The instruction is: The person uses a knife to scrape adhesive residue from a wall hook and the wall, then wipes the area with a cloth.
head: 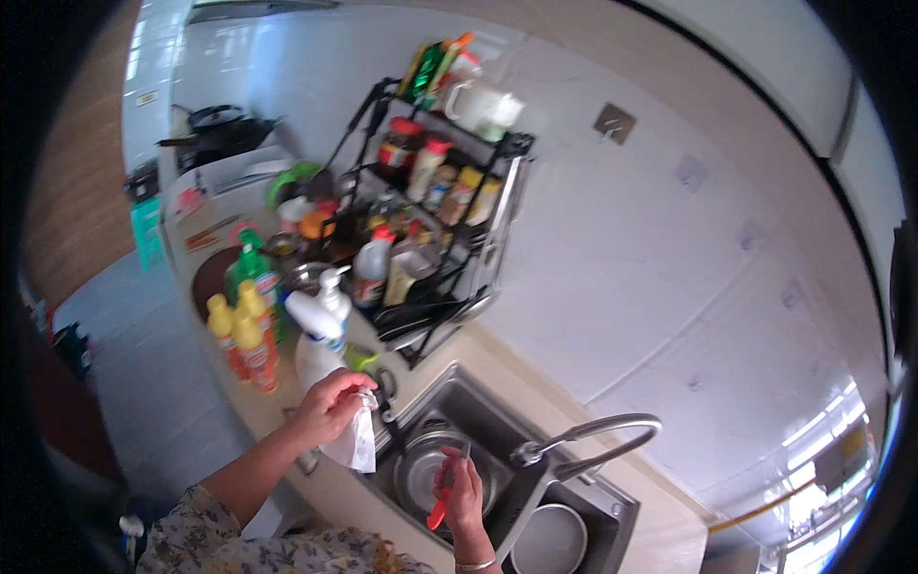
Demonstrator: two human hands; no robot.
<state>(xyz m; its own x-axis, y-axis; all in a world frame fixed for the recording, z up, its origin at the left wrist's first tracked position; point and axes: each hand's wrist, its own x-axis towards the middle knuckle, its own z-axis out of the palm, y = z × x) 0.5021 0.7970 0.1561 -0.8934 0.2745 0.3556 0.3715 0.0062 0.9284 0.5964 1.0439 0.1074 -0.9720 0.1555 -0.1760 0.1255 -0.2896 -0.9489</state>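
Observation:
My left hand pinches a crumpled white paper or cloth wipe, which hangs down at the edge of the sink. Over the left basin my right hand is closed around a small tool with a red handle; a short greyish tip points up past the fingers, and its exact kind cannot be told. Beneath that hand, a round metal pan or bowl lies in the left basin. Another round light-grey pan sits in the right basin.
A curved metal faucet arches over the sink. White pump and spray bottles, yellow-capped bottles and a green bottle stand left. A black rack holds jars against the wall. Scissors lie near my left hand.

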